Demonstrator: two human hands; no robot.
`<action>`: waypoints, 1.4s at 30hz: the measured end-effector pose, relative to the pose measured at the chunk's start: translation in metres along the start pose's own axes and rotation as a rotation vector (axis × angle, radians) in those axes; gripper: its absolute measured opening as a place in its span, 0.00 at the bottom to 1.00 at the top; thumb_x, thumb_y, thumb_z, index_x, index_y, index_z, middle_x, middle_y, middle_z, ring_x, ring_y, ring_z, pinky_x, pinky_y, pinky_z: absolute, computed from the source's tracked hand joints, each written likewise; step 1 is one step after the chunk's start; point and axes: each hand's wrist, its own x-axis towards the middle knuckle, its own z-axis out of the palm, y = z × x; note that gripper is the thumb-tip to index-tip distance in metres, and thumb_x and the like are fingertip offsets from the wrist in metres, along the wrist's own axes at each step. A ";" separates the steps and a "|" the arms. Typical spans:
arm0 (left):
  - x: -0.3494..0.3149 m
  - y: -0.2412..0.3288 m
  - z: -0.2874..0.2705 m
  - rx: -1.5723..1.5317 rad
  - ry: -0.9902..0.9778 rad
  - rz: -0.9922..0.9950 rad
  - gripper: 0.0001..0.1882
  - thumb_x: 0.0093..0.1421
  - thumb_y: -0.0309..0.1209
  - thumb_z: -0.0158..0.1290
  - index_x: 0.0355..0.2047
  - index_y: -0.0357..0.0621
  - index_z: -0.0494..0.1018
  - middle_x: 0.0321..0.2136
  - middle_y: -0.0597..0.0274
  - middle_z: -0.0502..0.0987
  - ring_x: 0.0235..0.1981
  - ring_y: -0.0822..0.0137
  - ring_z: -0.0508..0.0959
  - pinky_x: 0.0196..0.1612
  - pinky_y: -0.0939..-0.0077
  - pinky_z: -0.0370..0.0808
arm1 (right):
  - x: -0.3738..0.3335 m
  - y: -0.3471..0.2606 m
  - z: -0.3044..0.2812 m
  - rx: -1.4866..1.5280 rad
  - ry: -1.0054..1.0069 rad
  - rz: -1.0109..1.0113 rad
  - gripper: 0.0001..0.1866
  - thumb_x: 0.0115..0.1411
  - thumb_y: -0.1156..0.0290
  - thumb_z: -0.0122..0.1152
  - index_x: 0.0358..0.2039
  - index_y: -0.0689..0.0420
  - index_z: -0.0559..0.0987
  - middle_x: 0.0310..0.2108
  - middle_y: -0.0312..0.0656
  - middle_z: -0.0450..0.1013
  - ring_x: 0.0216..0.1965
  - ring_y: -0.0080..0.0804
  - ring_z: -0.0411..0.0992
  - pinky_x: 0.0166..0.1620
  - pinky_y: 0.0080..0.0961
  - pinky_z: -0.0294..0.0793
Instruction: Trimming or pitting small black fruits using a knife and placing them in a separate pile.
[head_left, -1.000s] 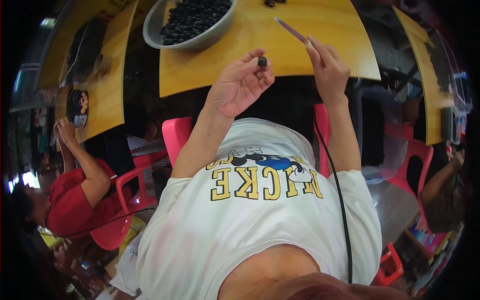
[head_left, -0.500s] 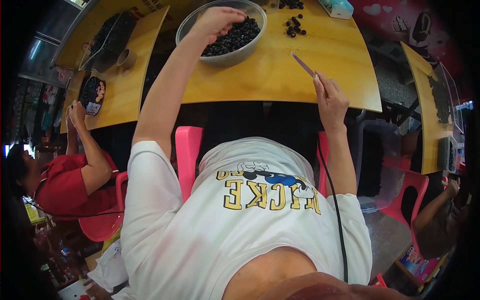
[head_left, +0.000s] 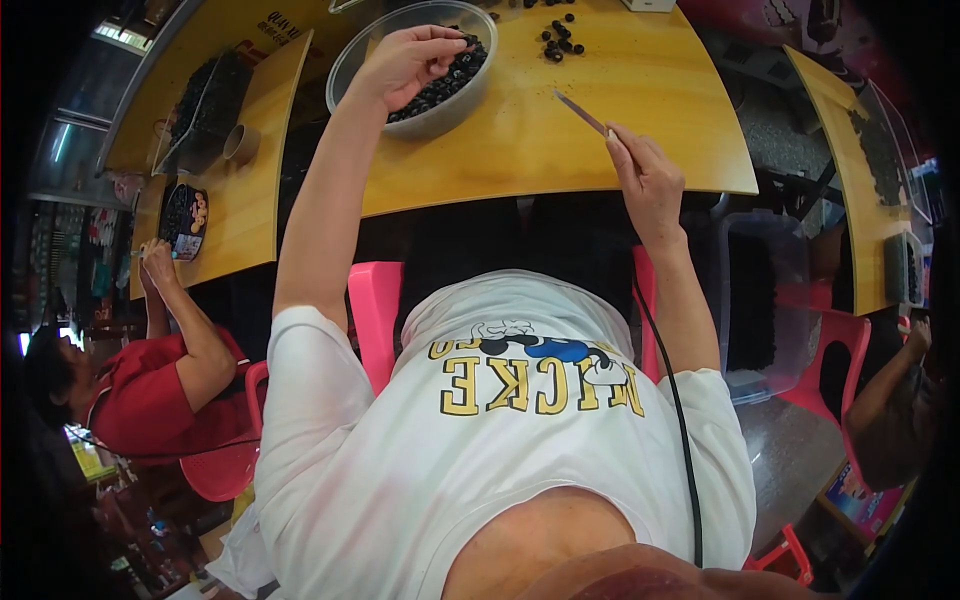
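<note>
A translucent plastic bowl [head_left: 352,38] full of small dark round fruits [head_left: 430,103] stands at the far side of the yellow table. Above its contents is my left hand [head_left: 405,70], fingers curled and thumb drawn in. Dark fruits lie right behind its fingertips, and whether one is pinched there is hard to make out. My right hand [head_left: 648,185], closed round the handle of a small knife [head_left: 580,112], is over the table's near edge. The narrow blade points forward and left, away from the bowl. Loose dark fruits [head_left: 558,46] lie on the table right of the bowl.
The yellow table [head_left: 480,160] has crumbs near the knife tip. A lidless clear bin [head_left: 755,310] of dark material stands at my right. On the left, a person in red [head_left: 165,385] works at another table with a paper cup [head_left: 241,144]. Another person's arm [head_left: 890,385] shows far right.
The whole view has shifted slightly, so the table and bowl appear farther left and up. My left hand stays over the bowl with its fingers more curled. My right hand keeps the knife.
</note>
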 end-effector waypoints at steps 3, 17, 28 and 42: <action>-0.040 -0.003 0.026 -0.542 -0.178 -0.049 0.08 0.58 0.22 0.53 0.39 0.35 0.72 0.31 0.57 0.74 0.23 0.80 0.66 0.24 0.90 0.63 | 0.000 -0.005 -0.002 0.138 0.007 0.057 0.11 0.62 0.70 0.56 0.41 0.62 0.79 0.24 0.40 0.72 0.25 0.22 0.68 0.30 0.16 0.65; -0.107 -0.059 0.109 -1.639 -0.241 -0.497 0.12 0.61 0.19 0.46 0.45 0.34 0.69 0.34 0.54 0.71 0.20 0.78 0.64 0.17 0.91 0.59 | -0.009 -0.047 -0.008 0.202 -0.098 -0.195 0.13 0.54 0.74 0.63 0.41 0.60 0.79 0.21 0.40 0.70 0.18 0.25 0.66 0.22 0.18 0.62; -0.116 -0.059 0.108 -1.276 -0.310 -0.217 0.12 0.63 0.22 0.47 0.47 0.34 0.66 0.36 0.52 0.73 0.19 0.81 0.64 0.13 0.94 0.54 | -0.009 -0.046 -0.006 -0.014 0.016 -0.502 0.19 0.48 0.65 0.69 0.42 0.54 0.80 0.19 0.37 0.70 0.17 0.29 0.67 0.20 0.22 0.64; -0.113 -0.070 0.103 -1.178 -0.320 -0.145 0.09 0.60 0.25 0.52 0.39 0.36 0.66 0.36 0.49 0.72 0.18 0.82 0.62 0.13 0.94 0.54 | -0.011 -0.043 -0.003 -0.033 0.005 -0.485 0.18 0.49 0.64 0.68 0.41 0.53 0.81 0.18 0.36 0.70 0.17 0.28 0.67 0.20 0.22 0.65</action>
